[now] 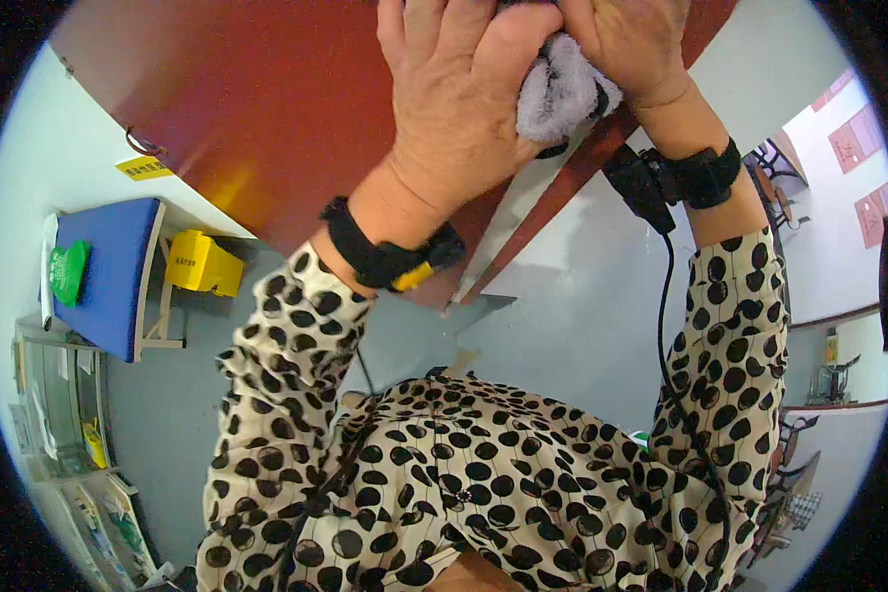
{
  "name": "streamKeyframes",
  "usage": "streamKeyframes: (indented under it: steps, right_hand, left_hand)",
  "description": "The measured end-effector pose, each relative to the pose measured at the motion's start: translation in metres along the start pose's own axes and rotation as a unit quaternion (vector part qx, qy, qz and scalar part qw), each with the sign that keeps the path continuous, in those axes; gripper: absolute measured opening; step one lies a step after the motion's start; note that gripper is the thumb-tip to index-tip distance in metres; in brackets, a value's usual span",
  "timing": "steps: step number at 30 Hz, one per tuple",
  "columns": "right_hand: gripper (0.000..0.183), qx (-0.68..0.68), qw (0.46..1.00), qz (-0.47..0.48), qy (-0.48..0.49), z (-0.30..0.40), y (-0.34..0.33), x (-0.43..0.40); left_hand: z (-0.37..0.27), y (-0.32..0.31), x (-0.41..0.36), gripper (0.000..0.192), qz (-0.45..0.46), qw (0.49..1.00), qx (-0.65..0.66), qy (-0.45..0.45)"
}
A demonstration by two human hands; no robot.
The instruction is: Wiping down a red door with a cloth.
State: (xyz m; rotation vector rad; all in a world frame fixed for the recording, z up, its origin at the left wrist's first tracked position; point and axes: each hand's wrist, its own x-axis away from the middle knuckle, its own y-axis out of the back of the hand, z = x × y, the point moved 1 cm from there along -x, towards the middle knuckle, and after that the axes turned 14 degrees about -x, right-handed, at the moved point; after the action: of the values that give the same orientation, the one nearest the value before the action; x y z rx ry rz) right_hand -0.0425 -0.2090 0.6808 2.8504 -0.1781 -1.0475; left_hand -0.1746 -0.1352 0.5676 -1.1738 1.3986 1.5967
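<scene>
Both my hands are raised at the top of the view, against the edge of a red-brown door [281, 111]. A grey and black fluffy cloth [562, 92] is bunched between my left hand [462, 85] and my right hand [632, 44]. Both hands grip it, and the upper frame edge cuts off some of the fingers. Below the cloth, a pale strip [499, 214] runs down along the door's edge. Each wrist wears a black strap, and a cable hangs from the device on the right one.
To the left stand a blue-topped couch [110, 274] with a green bag [70, 272], and a yellow bin [203, 265]. A glass-fronted cabinet [59, 407] is at lower left. A curved handle [144, 142] sticks out from the door. Chairs [781, 196] stand far right.
</scene>
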Motion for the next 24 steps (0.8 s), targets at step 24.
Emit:
streamKeyframes:
  steps: [24]
  right_hand:
    - [0.033, -0.035, 0.989, 0.076, -0.125, 0.031, 0.021, -0.015]
  left_hand:
    - [0.143, 0.038, 0.103, 0.034, -0.144, 0.939, 0.031, 0.312]
